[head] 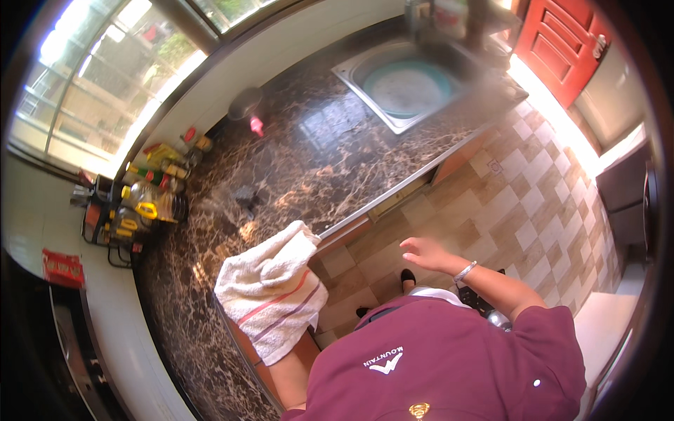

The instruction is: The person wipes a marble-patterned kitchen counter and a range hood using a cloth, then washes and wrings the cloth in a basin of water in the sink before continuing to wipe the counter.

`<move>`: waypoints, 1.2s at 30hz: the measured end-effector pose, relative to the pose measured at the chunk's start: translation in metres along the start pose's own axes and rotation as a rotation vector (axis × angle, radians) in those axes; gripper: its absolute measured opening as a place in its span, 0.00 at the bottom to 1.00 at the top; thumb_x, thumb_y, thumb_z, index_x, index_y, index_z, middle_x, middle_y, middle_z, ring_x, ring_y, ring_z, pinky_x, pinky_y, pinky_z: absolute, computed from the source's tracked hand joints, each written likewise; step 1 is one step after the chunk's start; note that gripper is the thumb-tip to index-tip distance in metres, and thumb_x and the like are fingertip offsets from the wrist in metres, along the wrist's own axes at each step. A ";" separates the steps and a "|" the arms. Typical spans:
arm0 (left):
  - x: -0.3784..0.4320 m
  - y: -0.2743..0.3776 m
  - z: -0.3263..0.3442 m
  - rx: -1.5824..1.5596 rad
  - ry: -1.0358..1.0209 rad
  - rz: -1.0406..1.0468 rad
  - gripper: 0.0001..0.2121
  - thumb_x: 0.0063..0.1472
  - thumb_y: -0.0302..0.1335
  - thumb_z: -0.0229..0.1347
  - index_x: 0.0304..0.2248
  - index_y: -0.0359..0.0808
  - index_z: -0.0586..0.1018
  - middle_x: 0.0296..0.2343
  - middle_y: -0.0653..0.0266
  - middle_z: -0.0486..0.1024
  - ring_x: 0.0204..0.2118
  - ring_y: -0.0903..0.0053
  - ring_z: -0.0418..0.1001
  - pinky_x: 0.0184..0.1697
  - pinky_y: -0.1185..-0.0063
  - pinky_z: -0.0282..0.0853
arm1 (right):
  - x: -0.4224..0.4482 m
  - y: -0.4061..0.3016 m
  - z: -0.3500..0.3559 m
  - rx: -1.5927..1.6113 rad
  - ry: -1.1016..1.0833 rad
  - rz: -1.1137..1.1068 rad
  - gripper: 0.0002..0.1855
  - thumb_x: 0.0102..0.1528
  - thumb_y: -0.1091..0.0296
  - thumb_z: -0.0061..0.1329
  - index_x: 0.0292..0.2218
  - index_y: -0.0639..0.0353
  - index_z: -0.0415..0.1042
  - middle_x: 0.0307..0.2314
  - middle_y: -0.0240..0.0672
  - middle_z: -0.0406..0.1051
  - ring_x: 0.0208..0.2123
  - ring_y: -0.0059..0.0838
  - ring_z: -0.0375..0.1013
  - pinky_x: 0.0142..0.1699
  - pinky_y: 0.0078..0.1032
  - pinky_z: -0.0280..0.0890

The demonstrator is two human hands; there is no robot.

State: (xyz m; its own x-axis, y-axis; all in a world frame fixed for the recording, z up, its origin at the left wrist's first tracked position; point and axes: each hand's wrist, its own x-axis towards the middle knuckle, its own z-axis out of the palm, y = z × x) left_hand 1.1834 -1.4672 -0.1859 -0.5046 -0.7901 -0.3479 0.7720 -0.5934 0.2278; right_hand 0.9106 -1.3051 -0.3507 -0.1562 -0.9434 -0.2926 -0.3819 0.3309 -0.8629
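A white terry towel (pixel 271 294) with red and purple stripes covers my left hand at the counter's corner. Only my left forearm (pixel 288 376) shows below it, so the fingers are hidden. The towel is bunched, its upper end over the counter edge. My right hand (pixel 427 254), with a silver bracelet (pixel 465 271) at the wrist, is in the air above the tiled floor; its fingers are apart and hold nothing. A dark marbled countertop (pixel 337 184) lies before me. On it, beyond the towel, is a small dark object (pixel 246 197), too blurred to name.
A steel sink (pixel 392 123) holds a teal-rimmed round basin (pixel 405 113). Near the wall are a dark round pan-like item (pixel 245 103) and a pink object (pixel 256 126). Bottles (pixel 141 192) and jars crowd a black rack (pixel 113 247) at left. A red door (pixel 558 50) stands at upper right.
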 end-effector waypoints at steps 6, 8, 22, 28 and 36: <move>0.037 -0.011 0.034 -0.081 -0.031 -0.109 0.13 0.45 0.38 0.52 0.14 0.43 0.61 0.14 0.71 0.57 0.18 0.84 0.54 0.21 0.90 0.54 | 0.014 0.014 -0.018 0.220 0.162 0.200 0.15 0.46 0.65 0.44 0.34 0.66 0.67 0.20 0.37 0.70 0.22 0.25 0.69 0.28 0.23 0.64; 0.046 -0.011 0.037 -0.163 -0.050 -0.154 0.14 0.45 0.38 0.52 0.13 0.44 0.61 0.13 0.72 0.56 0.17 0.84 0.53 0.20 0.90 0.53 | 0.026 0.012 -0.020 0.214 0.159 0.196 0.15 0.46 0.66 0.44 0.34 0.67 0.67 0.19 0.36 0.69 0.20 0.23 0.69 0.27 0.22 0.64; 0.111 -0.012 0.088 -0.119 0.061 -0.351 0.15 0.46 0.40 0.51 0.10 0.46 0.63 0.12 0.78 0.59 0.17 0.87 0.56 0.18 0.91 0.54 | 0.085 0.005 -0.116 0.437 0.424 0.317 0.11 0.49 0.69 0.40 0.33 0.66 0.68 0.19 0.30 0.68 0.18 0.18 0.67 0.21 0.15 0.62; 0.141 -0.056 0.153 -0.141 0.029 -0.132 0.08 0.45 0.33 0.53 0.15 0.45 0.68 0.13 0.81 0.63 0.21 0.86 0.61 0.24 0.88 0.60 | 0.122 0.040 -0.220 0.504 0.554 0.204 0.12 0.50 0.66 0.42 0.35 0.63 0.67 0.22 0.32 0.69 0.20 0.17 0.69 0.19 0.13 0.62; 0.226 -0.165 0.179 -0.015 0.042 -0.108 0.06 0.46 0.33 0.52 0.18 0.43 0.69 0.16 0.76 0.65 0.22 0.84 0.63 0.26 0.86 0.61 | 0.151 0.084 -0.341 0.522 0.485 0.229 0.11 0.51 0.66 0.41 0.35 0.63 0.67 0.22 0.32 0.69 0.19 0.17 0.69 0.19 0.13 0.62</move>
State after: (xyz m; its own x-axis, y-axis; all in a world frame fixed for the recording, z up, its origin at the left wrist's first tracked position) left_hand 0.8723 -1.5755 -0.1397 -0.5689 -0.7143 -0.4077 0.7199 -0.6722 0.1731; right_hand 0.5444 -1.4121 -0.3266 -0.6104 -0.6960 -0.3782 0.1713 0.3501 -0.9209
